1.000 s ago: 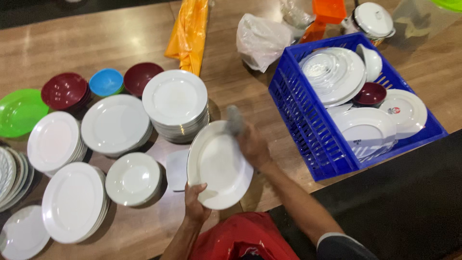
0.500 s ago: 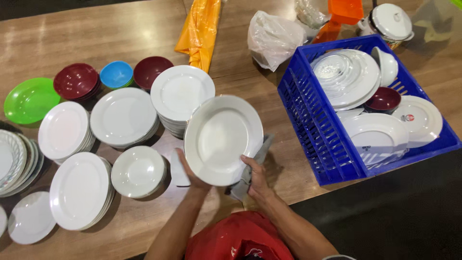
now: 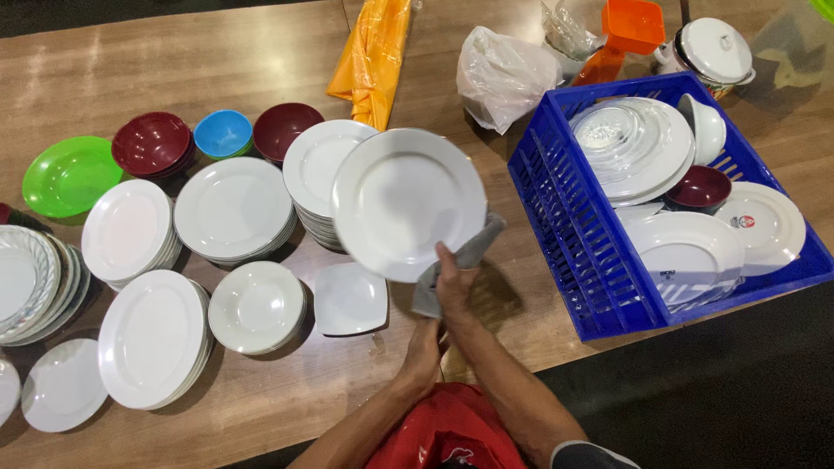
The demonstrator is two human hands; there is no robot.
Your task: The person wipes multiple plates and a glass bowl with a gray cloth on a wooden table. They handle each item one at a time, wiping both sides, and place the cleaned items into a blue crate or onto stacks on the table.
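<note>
A round white plate (image 3: 408,204) is held up, tilted toward me, above the wooden table (image 3: 217,61). My right hand (image 3: 453,287) grips its lower rim, thumb on the front, with a grey cloth (image 3: 473,252) pinched against the plate's back. My left hand (image 3: 424,347) sits just below the right hand; its fingers are hidden behind the cloth and the right hand. Just behind the plate is a stack of white plates (image 3: 317,165).
Stacks of white plates (image 3: 230,208) and small bowls cover the table's left side, with maroon bowls (image 3: 152,143), a blue bowl (image 3: 223,133) and a green dish (image 3: 69,174). A blue crate (image 3: 556,217) of dishes stands right. An orange bag (image 3: 373,52) and a white bag (image 3: 499,74) lie behind.
The plate turned from edge-down to facing me and rose to the right. My left hand left the plate's lower-left rim and dropped under the right hand, which now holds the rim with the cloth.
</note>
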